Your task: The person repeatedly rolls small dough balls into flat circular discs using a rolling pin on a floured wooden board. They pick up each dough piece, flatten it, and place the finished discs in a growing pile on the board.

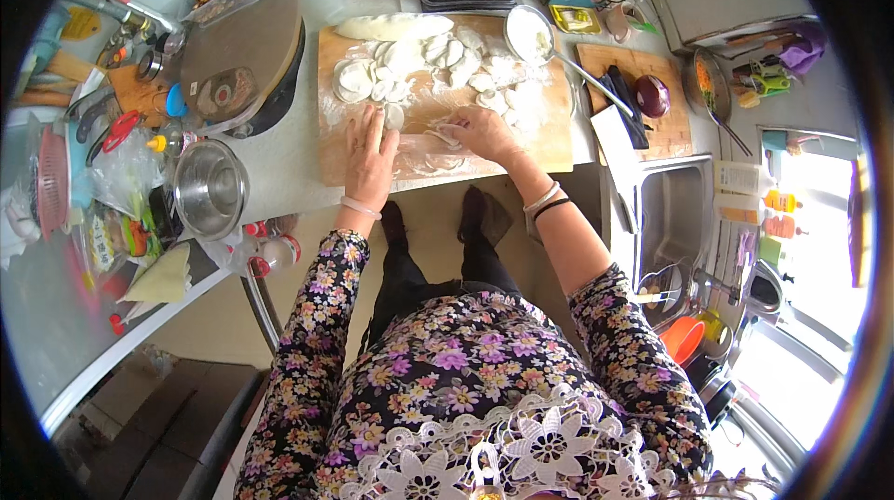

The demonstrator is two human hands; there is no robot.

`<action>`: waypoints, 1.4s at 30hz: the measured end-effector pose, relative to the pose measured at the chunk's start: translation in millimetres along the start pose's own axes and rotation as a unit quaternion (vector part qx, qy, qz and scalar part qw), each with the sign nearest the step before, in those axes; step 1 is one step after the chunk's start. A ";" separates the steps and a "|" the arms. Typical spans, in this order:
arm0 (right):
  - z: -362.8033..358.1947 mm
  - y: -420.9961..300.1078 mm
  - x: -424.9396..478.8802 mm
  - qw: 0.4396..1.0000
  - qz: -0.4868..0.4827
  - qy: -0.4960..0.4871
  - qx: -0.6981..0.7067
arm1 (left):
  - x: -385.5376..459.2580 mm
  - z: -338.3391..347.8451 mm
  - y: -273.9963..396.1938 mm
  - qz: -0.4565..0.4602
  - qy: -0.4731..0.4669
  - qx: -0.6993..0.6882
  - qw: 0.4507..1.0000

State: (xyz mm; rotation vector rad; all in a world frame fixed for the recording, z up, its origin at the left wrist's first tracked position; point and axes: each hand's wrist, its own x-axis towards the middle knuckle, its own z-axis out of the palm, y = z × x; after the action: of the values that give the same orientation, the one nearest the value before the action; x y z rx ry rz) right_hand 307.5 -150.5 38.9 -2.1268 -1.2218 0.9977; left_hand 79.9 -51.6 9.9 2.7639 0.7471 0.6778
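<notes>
Both hands are over the floured wooden cutting board (pixel 332 158). My left hand (pixel 370 154) lies palm down at the board's left front, fingers slightly apart. A small dough disc (pixel 394 116) sits beside its fingertips. My right hand (pixel 482 133) pinches the edge of a thin dough piece (pixel 441 128) between thumb and fingers. Between the hands lies a pale rolling pin (pixel 426 144); its left end is hidden by my left hand. Behind them are stacked dough wrappers (pixel 354 79), more floury discs (pixel 447 53) and a long dough roll (pixel 394 26).
A strainer (pixel 529 35) with white flour rests on the board's back right corner, its handle reaching right. A second board (pixel 670 137) holds a purple onion (pixel 652 96) and a cleaver (pixel 614 144). At left are a lidded appliance (pixel 244 32) and a steel bowl (pixel 210 189); a sink (pixel 674 214) is at right.
</notes>
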 end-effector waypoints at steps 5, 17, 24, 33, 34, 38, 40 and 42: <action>-4.2 11.5 24.0 0.970 -0.124 -0.095 -0.185 | 8.0 -7.2 14.5 0.012 -0.002 0.021 1.000; -22.6 -5.7 7.0 0.959 0.108 -0.020 0.263 | 16.1 -48.1 48.5 0.005 -0.026 0.035 0.999; 2.6 -24.4 -30.6 0.967 -0.106 0.196 0.120 | 2.7 -41.4 37.1 -0.148 -0.144 -0.036 0.978; 38.0 -48.4 -41.3 0.931 -0.061 0.073 0.351 | -13.7 -49.6 34.2 -0.271 -0.183 -0.153 0.932; 28.3 -54.7 -31.0 0.891 0.004 0.078 0.447 | -18.7 -53.4 34.8 -0.273 -0.174 -0.152 0.934; 9.0 -58.4 1.9 0.809 0.115 0.049 0.574 | -42.3 -63.8 30.5 -0.295 -0.155 -0.167 0.928; 8.4 -58.2 15.8 0.810 0.139 0.051 0.568 | -48.3 -72.0 30.4 -0.299 -0.157 -0.178 0.924; 11.1 -51.6 37.0 0.831 0.111 0.057 0.542 | -52.7 -77.6 31.8 -0.300 -0.160 -0.186 0.922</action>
State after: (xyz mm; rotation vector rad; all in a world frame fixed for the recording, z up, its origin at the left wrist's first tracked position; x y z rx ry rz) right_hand 284.3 -92.8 55.6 -1.3514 -0.1710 1.2209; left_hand 15.9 -100.6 67.5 2.0594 1.1643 0.2027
